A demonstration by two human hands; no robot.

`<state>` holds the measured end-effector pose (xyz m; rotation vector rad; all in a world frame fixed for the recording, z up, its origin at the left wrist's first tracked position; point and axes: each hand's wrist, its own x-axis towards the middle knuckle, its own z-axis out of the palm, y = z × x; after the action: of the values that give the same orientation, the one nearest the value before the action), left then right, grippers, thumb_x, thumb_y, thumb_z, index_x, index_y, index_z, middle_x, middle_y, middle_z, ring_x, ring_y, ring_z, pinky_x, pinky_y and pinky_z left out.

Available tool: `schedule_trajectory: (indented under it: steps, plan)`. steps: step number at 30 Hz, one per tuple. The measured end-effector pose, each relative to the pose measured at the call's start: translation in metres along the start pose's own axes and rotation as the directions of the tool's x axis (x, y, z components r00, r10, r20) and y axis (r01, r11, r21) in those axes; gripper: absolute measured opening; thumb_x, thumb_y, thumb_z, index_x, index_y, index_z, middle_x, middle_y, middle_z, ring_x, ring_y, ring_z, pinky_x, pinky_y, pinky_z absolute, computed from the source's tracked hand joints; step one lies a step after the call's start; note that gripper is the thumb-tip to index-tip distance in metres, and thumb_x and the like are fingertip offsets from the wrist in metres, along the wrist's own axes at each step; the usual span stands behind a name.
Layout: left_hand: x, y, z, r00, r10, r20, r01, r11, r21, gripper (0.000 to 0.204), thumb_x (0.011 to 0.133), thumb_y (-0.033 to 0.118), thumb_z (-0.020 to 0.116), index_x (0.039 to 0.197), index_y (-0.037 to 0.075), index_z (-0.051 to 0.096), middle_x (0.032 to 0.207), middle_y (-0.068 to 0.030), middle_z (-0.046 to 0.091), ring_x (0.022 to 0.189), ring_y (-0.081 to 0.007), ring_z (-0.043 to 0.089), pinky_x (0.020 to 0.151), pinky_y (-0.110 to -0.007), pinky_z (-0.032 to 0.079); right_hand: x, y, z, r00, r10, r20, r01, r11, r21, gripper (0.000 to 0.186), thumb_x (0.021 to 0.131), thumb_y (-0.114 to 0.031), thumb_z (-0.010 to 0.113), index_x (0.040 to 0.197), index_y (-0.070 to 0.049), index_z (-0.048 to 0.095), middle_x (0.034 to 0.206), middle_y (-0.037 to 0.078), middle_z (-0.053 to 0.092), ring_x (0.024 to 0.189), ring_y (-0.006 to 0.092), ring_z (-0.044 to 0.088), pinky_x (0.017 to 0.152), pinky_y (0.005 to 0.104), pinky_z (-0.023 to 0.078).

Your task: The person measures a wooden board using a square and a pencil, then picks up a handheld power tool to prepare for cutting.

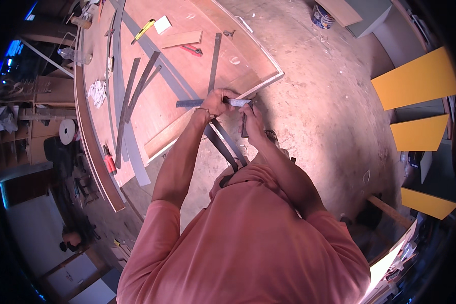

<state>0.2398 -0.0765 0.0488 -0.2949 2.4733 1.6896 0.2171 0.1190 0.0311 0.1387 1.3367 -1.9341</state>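
Avoid loose pressure, risking slippage of the strip point(187, 103), gripped in the left hand point(218, 103) at the near table edge point(262, 85), against the dark tool point(244, 127) clasped in the right hand point(254, 121).

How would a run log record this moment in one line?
left hand: holding flat grey strip; right hand: holding slim dark object; nearby: brown wooden panel, slim yellow cutter

2 hands point(219, 104), 3 yellow panels point(415, 78), 1 bucket point(322, 18)
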Motion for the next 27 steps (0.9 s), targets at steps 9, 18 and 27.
schedule_trajectory:
  steps: [9,18,27]
  plan:
    - [0.011,0.008,-0.012,0.982,-0.124,0.143,0.132,0.99,-0.05,0.044,0.079,-0.003,0.084,0.121,0.003,0.076,0.107,-0.0036,0.075,0.099,-0.0149,0.069,0.093,-0.03,0.055,0.024,0.002,0.005,0.993,0.063,0.095,-0.058,0.997,-0.057,0.023,0.107,-0.03,0.057,0.098,-0.009,0.061,0.069,0.002,0.055,0.05,0.0128,0.054,0.041,0.0317,0.047]
    - [0.041,0.036,0.014,0.994,0.025,0.105,-0.063,0.925,0.375,0.044,0.074,0.003,0.086,0.117,0.004,0.077,0.11,-0.0115,0.076,0.1,-0.0201,0.073,0.089,-0.034,0.057,0.009,-0.015,-0.016,0.997,-0.016,-0.074,0.014,0.999,-0.033,0.026,0.11,-0.03,0.054,0.099,-0.007,0.059,0.069,0.001,0.052,0.045,0.0123,0.05,0.039,0.0311,0.047]
    - [0.041,0.037,0.009,0.994,-0.068,0.081,0.053,0.983,0.175,0.042,0.073,-0.001,0.082,0.114,0.003,0.077,0.096,-0.009,0.075,0.094,-0.0207,0.073,0.087,-0.033,0.058,0.037,-0.022,-0.008,0.998,0.007,0.06,-0.007,1.0,-0.009,0.027,0.111,-0.03,0.053,0.097,-0.008,0.06,0.066,0.001,0.053,0.045,0.012,0.05,0.037,0.031,0.043]
